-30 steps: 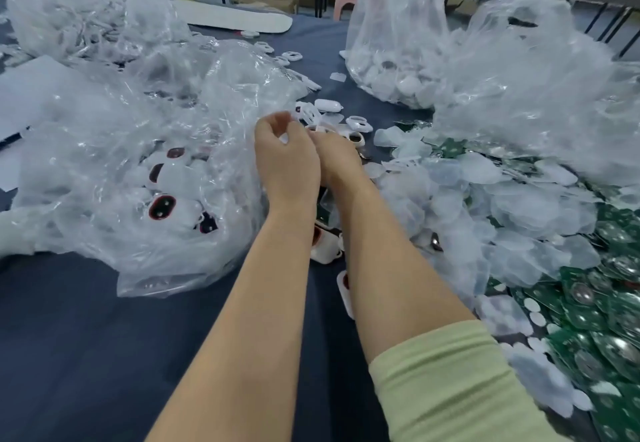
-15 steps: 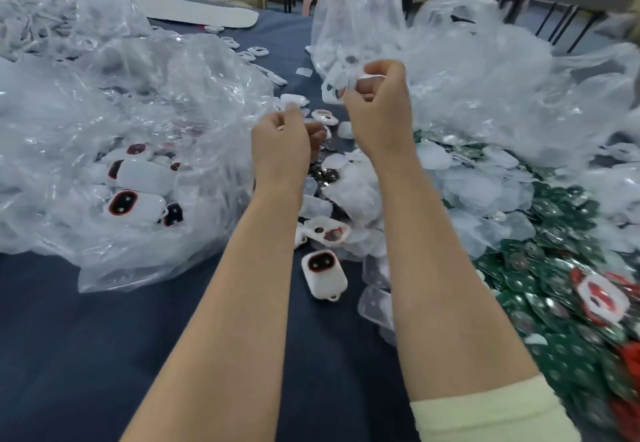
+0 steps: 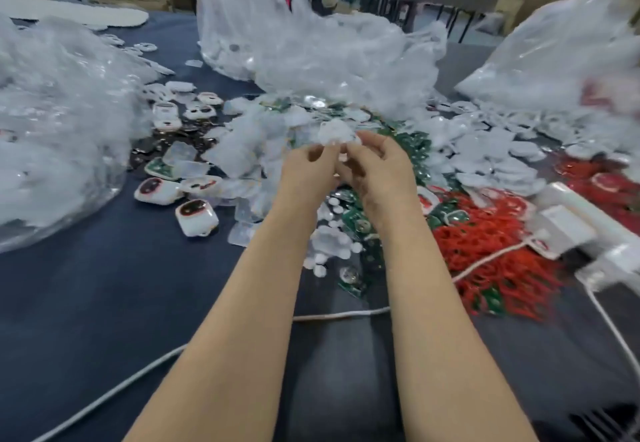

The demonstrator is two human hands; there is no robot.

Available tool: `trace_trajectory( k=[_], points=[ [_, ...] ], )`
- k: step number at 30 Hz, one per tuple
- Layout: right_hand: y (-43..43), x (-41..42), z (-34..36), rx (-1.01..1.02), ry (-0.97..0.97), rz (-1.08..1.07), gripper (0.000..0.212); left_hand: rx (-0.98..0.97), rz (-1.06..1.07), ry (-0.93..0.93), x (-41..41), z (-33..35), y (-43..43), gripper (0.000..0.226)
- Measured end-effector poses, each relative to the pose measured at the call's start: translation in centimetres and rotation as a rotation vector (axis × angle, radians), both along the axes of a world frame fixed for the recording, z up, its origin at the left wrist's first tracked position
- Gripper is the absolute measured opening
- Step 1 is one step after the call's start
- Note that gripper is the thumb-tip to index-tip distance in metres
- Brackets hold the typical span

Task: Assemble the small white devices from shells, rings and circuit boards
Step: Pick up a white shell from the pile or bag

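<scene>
My left hand [image 3: 308,171] and my right hand [image 3: 381,168] meet above the middle of the table. Together they pinch a small translucent white piece [image 3: 334,132] at the fingertips. Under them lie green circuit boards [image 3: 356,216] mixed with white translucent pieces [image 3: 329,244]. A heap of red rings [image 3: 485,251] spreads to the right. Assembled white devices with dark red-rimmed faces [image 3: 195,216] sit to the left of my arms, another [image 3: 154,190] beside it.
Big clear plastic bags stand at left [image 3: 59,123], at the back [image 3: 294,43] and at far right [image 3: 561,54]. A white cable [image 3: 339,315] crosses the dark blue tablecloth [image 3: 104,303] under my arms. White boxes [image 3: 568,223] lie at right.
My view has swung right. My hands were apart and raised; now they have come together lower over the circuit boards, holding a translucent white piece between them.
</scene>
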State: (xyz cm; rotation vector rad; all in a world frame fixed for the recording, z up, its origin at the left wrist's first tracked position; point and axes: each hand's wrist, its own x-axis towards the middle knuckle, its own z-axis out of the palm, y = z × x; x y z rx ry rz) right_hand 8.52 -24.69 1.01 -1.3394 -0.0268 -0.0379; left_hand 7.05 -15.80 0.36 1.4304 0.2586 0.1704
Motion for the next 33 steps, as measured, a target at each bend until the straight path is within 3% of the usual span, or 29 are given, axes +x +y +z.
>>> trace_trajectory(
  k=[2, 5, 9, 13, 20, 24, 29, 33],
  points=[
    [-1.1, -0.3, -0.5, -0.278, -0.045, -0.074, 0.000, -0.006, 0.027, -0.007, -0.3, -0.7, -1.2, 0.022],
    [-3.3, 0.0, -0.8, -0.792, -0.164, -0.208, 0.013, -0.045, 0.095, -0.021, -0.2, -1.0, -2.1, 0.015],
    [-7.3, 0.6, -1.1, -1.046, -0.050, -0.472, 0.019, -0.104, 0.037, -0.002, 0.2, -0.6, -2.9, 0.015],
    [-8.9, 0.7, -1.9, -1.193, 0.110, -0.337, 0.023, -0.152, 0.014, 0.047, 0.3, -0.5, -4.1, 0.014],
    [-9.5, 0.6, -1.4, -1.105, 0.027, -0.351, 0.018, -0.207, -0.026, 0.055, 0.4, -0.6, -5.3, 0.014],
    [-8.4, 0.2, 0.0, -0.841, -0.089, -0.300, 0.007, -0.222, -0.022, 0.069, 0.5, -0.7, -4.3, 0.009],
    [-5.0, 0.3, 1.2, -0.751, -0.132, -0.148, 0.004, -0.239, -0.005, 0.084, 0.4, -0.7, -1.7, 0.013],
    [-1.5, 0.4, 1.2, -0.458, -0.132, 0.013, 0.013, -0.246, 0.041, 0.089, 0.1, -0.8, 1.1, 0.012]
  ],
)
